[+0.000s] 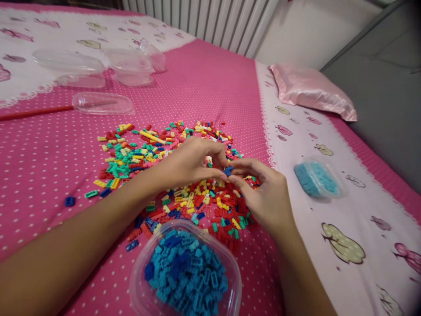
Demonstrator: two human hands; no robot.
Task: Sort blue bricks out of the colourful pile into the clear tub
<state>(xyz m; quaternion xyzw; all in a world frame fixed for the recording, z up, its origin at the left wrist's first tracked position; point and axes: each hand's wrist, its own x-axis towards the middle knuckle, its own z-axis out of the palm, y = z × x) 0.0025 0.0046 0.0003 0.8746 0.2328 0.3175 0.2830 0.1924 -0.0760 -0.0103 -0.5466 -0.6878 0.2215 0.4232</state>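
In the head view, the left hand (189, 162) and right hand (266, 197) meet above a bed (213, 79) with a pink dotted cover. Between them is a small blue brick (227, 170). It sits over the far right part of a loose pile of bricks (184, 193) in red, yellow, green and blue.

The fingers (215, 151) of the left hand are curled almost shut, with thumb and forefinger tips pressed on the brick's left side. The right hand's fingers (245, 166) are nearly closed too, pinching it from the right.

The brick's long axis seems to run left to right, from one hand to the other. Most of it is hidden by fingertips, so which face points up cannot be told.

A tub of blue bricks (138, 263) stands nearest the camera, just beside the pile. A smaller tub (342, 184) of paler blue pieces sits well apart to the right. Empty clear tubs (131, 66) and a lid (103, 104) lie far left.

The likely trouble is the grip. The piece is tiny and held only by fingertips, so a small twist could flick it into the pile (where it would blend in among the other blue ones). The left forearm also lies close to the near tub and could nudge it on the soft bedding.
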